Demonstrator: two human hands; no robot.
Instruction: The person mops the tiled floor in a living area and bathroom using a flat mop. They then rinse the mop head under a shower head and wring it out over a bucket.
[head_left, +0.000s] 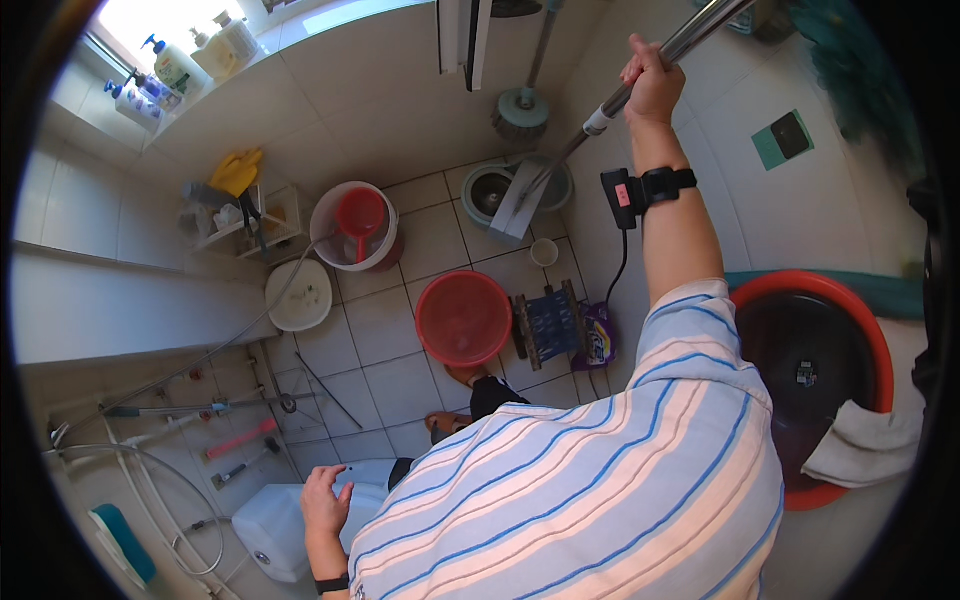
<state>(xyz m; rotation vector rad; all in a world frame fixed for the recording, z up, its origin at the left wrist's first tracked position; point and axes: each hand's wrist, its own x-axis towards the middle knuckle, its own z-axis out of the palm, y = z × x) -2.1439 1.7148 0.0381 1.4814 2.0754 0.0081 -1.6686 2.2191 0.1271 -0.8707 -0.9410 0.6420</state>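
My right hand (pixel 652 85) is raised high and closed around the metal pole of a flat mop (pixel 640 75). The pole slants down to the grey mop head (pixel 517 208), which rests in a grey-green mop bucket (pixel 480 190) on the tiled floor. A black wrist strap with a small device (pixel 640 190) sits on that forearm. My left hand (pixel 325 503) hangs low, fingers loosely spread, touching the top of a white plastic canister (pixel 280 530). My striped shirt fills the lower middle of the view.
On the floor stand a red basin (pixel 463 318), a white bucket with a red scoop (pixel 355 225), a white basin (pixel 298 295) and a small blue stool (pixel 550 325). A large red tub (pixel 815 385) with a towel is at right. Shower hoses lie at left.
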